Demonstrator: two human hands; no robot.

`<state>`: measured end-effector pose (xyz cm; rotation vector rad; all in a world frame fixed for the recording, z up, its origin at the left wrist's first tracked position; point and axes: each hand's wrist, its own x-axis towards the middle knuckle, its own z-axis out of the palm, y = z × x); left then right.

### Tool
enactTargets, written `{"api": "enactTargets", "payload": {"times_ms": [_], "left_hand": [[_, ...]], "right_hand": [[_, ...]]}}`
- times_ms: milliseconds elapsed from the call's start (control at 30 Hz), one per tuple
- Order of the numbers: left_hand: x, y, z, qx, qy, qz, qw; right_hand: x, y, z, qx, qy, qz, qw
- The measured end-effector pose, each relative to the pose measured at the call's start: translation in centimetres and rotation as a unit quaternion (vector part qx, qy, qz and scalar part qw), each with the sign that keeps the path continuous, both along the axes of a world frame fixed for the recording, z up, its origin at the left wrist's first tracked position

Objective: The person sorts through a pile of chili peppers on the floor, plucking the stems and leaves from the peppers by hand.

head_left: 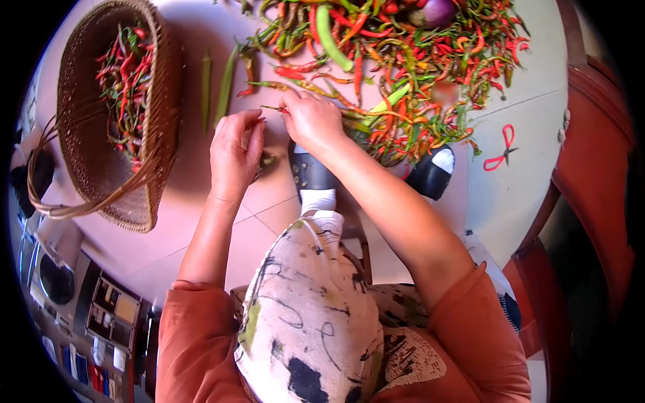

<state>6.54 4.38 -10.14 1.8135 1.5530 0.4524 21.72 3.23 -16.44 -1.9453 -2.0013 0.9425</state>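
Note:
My left hand [235, 149] is raised in front of me with its fingers closed together; a small red bit shows at the fingertips, too small to name. Just to its right, my right hand [310, 119] pinches a thin dark green stem [271, 108] that points toward the left hand. Beyond and right of the hands spreads a large pile of red and green chili peppers [430, 60] on the tiled floor. Two long green pods, one [224, 87] and another [206, 91], lie on the floor past the left hand.
On the left a woven basket [154, 87] with a handle holds red peppers [126, 80]. Red-handled scissors [500, 149] lie at the right. An eggplant [437, 12] sits on the pile. My black shoes [430, 176] are below it. A reddish-brown chair [594, 134] stands far right.

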Motion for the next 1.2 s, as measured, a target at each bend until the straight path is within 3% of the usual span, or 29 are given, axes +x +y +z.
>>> {"api": "enactTargets", "payload": {"times_ms": [67,100,167,300,500,567,667,900,1033,1133,1200], "left_hand": [[0.8,0.1,-0.7,0.005,0.036,-0.065,0.997],[1.2,0.1,-1.1,0.007,0.031,-0.066,0.997],[2.0,0.2,-1.8,0.058,0.135,-0.148,0.978],[5.6,2.1,-1.8,0.14,0.073,-0.192,0.969],[10.2,6.2,-4.5,0.222,0.124,-0.235,0.938],[10.4,6.8,-5.5,0.235,0.176,-0.239,0.926],[10.1,7.3,-5.9,0.259,0.181,-0.26,0.912],[9.3,8.8,-5.3,0.292,0.112,-0.343,0.886],[9.2,8.3,-2.6,0.275,-0.014,-0.393,0.877],[9.8,7.9,0.0,0.268,-0.016,-0.39,0.881],[9.6,7.1,1.7,0.217,-0.002,-0.343,0.914]], "right_hand": [[2.8,0.0,1.5,-0.022,0.124,-0.031,0.992],[4.4,0.1,2.0,-0.004,0.14,-0.059,0.988],[8.1,0.6,2.2,0.004,0.175,-0.173,0.969],[15.1,1.7,2.2,0.182,0.014,-0.267,0.946],[16.2,1.6,0.2,0.098,-0.06,-0.237,0.965],[16.2,1.0,0.3,0.025,-0.011,-0.277,0.96],[15.8,-0.1,0.4,0.006,0.029,-0.265,0.964],[15.7,-1.7,1.2,-0.047,0.075,-0.239,0.967],[16.2,-1.4,1.1,-0.094,0.218,-0.269,0.933],[15.9,-0.1,4.5,-0.177,0.429,-0.317,0.827],[16.9,-0.3,4.6,-0.18,0.419,-0.31,0.835]]}}
